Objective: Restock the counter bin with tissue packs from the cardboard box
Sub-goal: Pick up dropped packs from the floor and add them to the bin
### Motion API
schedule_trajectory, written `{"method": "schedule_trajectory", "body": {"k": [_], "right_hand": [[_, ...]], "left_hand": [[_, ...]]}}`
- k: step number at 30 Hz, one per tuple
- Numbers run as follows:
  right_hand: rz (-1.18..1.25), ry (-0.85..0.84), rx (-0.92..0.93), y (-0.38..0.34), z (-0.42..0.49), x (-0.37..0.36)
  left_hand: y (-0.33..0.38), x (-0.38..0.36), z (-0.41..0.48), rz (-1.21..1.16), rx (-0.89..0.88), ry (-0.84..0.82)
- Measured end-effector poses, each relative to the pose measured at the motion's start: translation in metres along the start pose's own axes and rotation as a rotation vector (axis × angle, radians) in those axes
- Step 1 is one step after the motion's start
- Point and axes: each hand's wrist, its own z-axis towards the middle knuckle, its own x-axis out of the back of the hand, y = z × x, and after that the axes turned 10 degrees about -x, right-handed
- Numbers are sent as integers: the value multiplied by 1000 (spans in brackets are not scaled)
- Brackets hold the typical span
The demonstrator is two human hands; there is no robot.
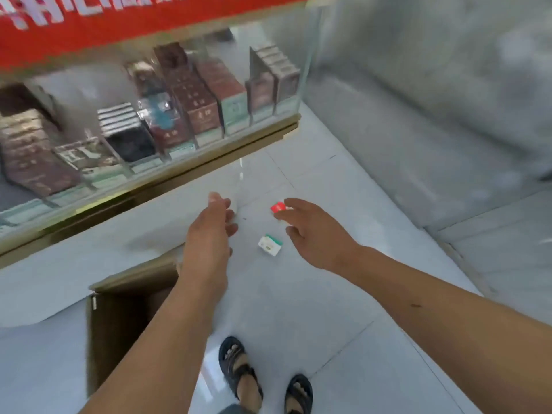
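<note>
Two small tissue packs show against the pale tiled floor. A green and white pack [269, 245] lies flat between my hands. A red and white pack [277, 207] sits right at the fingertips of my right hand [310, 231], whose fingers are spread and slightly bent; blur hides whether they pinch it. My left hand [209, 231] reaches forward with relaxed fingers and holds nothing that I can make out. The open cardboard box [116, 318] stands on the floor at lower left, partly behind my left forearm, its inside dark. No counter bin is in view.
A glass display counter [167, 174] with a brass-coloured base fills the upper left, with rows of cartons [191, 97] behind the glass and a red banner [119, 22] on top. A grey wall [418, 115] rises at right. My sandalled feet [239, 375] stand at the bottom.
</note>
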Motion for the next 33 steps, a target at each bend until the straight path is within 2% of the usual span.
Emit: {"method": "schedule_trajectory", "body": {"k": [8, 20, 26, 33], "right_hand": [[-99, -116, -75, 96, 95, -125], [-267, -296, -9, 223, 261, -380], [-306, -273, 10, 259, 321, -464], [-414, -262, 24, 267, 364, -523]], "left_hand": [[-121, -44, 113, 7, 75, -59], [-344, -101, 287, -9, 159, 52], [-404, -111, 352, 5, 160, 105], [-447, -114, 390, 39, 154, 111]]}}
